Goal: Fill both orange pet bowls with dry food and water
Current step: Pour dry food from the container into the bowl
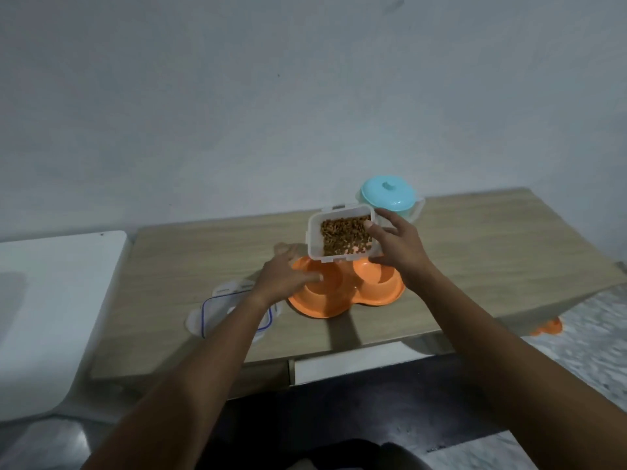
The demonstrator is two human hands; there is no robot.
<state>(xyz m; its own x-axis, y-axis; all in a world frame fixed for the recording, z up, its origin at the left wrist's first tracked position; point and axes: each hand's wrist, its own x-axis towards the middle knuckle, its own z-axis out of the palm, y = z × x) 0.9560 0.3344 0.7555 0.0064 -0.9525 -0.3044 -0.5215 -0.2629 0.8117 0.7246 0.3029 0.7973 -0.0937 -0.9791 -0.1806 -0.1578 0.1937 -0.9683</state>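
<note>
Gripping a translucent white rectangular plastic container (317,232) of brown dry kibble (346,237), the right hand (397,244) curls its fingers round the box's right wall. Just below those fingers, an orange plastic double pet bowl (339,301) sits on the wooden table (492,252). The left hand (288,278) has its fingers loosely spread, touching the bowl's left basin.

I see the orange double bowl (339,301) sitting flat at mid-frame on the tabletop (475,239), the lidless clear container (315,239) of brown kibble (344,237) held tilted just above its far rim, and a second orange bowl (548,329) peeking out at right.
</note>
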